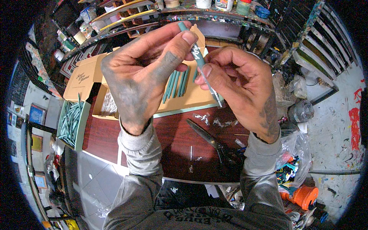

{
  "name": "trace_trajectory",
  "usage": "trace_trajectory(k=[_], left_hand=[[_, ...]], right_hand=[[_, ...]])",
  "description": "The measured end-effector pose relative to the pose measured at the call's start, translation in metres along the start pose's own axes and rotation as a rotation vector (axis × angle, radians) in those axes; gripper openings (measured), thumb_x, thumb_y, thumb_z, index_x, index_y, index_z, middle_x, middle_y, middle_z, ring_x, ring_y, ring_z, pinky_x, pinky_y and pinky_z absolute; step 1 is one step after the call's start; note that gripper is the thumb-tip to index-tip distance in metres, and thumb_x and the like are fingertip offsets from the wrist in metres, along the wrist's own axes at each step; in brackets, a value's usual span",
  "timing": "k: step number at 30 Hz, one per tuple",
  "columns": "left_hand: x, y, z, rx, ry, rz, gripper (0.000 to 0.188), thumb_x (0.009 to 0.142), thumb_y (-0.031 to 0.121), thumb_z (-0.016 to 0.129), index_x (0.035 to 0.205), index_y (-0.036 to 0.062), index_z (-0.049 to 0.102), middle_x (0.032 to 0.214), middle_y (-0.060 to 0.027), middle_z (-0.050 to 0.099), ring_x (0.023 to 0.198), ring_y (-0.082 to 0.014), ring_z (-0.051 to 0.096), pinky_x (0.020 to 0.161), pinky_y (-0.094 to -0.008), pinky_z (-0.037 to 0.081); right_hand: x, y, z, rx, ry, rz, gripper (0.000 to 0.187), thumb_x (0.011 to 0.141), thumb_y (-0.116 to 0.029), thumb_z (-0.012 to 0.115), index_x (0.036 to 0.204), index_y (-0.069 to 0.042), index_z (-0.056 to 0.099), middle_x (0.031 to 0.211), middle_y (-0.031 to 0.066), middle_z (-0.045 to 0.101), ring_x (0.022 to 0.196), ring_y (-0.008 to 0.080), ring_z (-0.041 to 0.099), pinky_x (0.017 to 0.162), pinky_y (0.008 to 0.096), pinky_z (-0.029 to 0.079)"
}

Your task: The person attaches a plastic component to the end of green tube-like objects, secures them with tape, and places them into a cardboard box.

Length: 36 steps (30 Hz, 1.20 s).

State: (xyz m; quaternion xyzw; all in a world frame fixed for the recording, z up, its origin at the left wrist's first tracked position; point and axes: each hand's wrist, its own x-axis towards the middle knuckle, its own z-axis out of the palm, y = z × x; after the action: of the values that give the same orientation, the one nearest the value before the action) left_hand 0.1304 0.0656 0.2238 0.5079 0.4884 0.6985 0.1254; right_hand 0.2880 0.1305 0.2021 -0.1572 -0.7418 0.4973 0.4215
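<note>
Teal pen point(200, 61), slim and carrying white lettering, is held aslant between both hands above the surface point(172, 147), its upper end leaning toward the person's left. The left hand point(140, 73) grips it near the top, thumb pressed along the barrel and the index finger behind; how the other fingers curl is partly hidden. The right hand point(243, 86) is closed in a pinch on its lower part, thumb in front, fingers bent. Below that thumb, a narrow clear strip point(217, 98) with white marks hangs down at a slant.

Behind the hands, an open cardboard box point(193, 100) holds a row of teal pens point(176, 83) lying side by side. To the left, a smaller cardboard box point(101, 115) contains thin white pieces point(110, 103), and beside it a pale green box point(83, 130) is filled with loose teal pens point(70, 119).

Nearer the person, dark scissors point(209, 138) lie on the dark red surface, with clear scraps point(201, 119) bearing white lettering just beside them. At the right, a clear plastic bag point(303, 149) sits near an orange container point(306, 197). Along the back, shelves carry jars and a blue bowl point(262, 12).
</note>
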Motion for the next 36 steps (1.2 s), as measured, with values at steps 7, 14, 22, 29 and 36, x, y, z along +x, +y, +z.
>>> trace_trajectory(k=[7,14,22,29,36], left_hand=[[-0.003,0.003,0.002,-0.001,0.009,0.014,0.030,0.088,0.015,0.073,0.109,-0.0064,0.070,0.094,-0.0163,0.074,0.076,-0.0159,0.070,0.062,-0.0249,0.054],[-0.004,0.006,-0.001,-0.072,-0.067,0.049,0.032,0.085,0.006,0.074,0.114,-0.0080,0.067,0.100,-0.0191,0.073,0.087,-0.0218,0.071,0.073,-0.0314,0.059],[-0.003,-0.001,0.001,-0.194,-0.208,0.092,0.051,0.081,-0.003,0.076,0.129,-0.0076,0.057,0.123,-0.0205,0.064,0.106,-0.0259,0.067,0.083,-0.0343,0.060],[-0.005,-0.001,0.002,-0.092,-0.094,0.091,0.045,0.084,0.000,0.075,0.125,-0.0072,0.061,0.107,-0.0188,0.071,0.094,-0.0225,0.070,0.077,-0.0315,0.060],[-0.003,0.001,0.004,-0.113,-0.004,0.057,0.040,0.084,0.009,0.078,0.121,-0.0038,0.066,0.098,-0.0139,0.074,0.082,-0.0141,0.069,0.066,-0.0244,0.054]], right_hand=[[-0.002,-0.003,0.000,0.026,0.005,0.036,0.011,0.094,-0.007,0.064,0.097,0.003,0.061,0.089,0.0088,0.067,0.083,0.0133,0.066,0.075,0.0269,0.054],[-0.004,0.001,0.003,0.124,0.074,0.010,0.013,0.089,-0.009,0.068,0.092,0.002,0.061,0.084,0.0072,0.065,0.083,0.0146,0.065,0.076,0.0293,0.055],[-0.005,-0.026,0.003,0.108,0.081,0.066,0.017,0.096,-0.014,0.064,0.090,0.001,0.060,0.082,0.0056,0.063,0.082,0.0117,0.065,0.077,0.0282,0.056],[-0.006,-0.014,-0.001,0.114,-0.013,0.034,0.011,0.096,-0.009,0.062,0.098,0.001,0.057,0.092,0.0067,0.063,0.091,0.0144,0.065,0.086,0.0309,0.056],[-0.004,-0.004,-0.002,0.112,-0.058,0.000,0.012,0.095,-0.008,0.062,0.100,0.001,0.057,0.097,0.0075,0.061,0.094,0.0175,0.064,0.086,0.0337,0.056]])
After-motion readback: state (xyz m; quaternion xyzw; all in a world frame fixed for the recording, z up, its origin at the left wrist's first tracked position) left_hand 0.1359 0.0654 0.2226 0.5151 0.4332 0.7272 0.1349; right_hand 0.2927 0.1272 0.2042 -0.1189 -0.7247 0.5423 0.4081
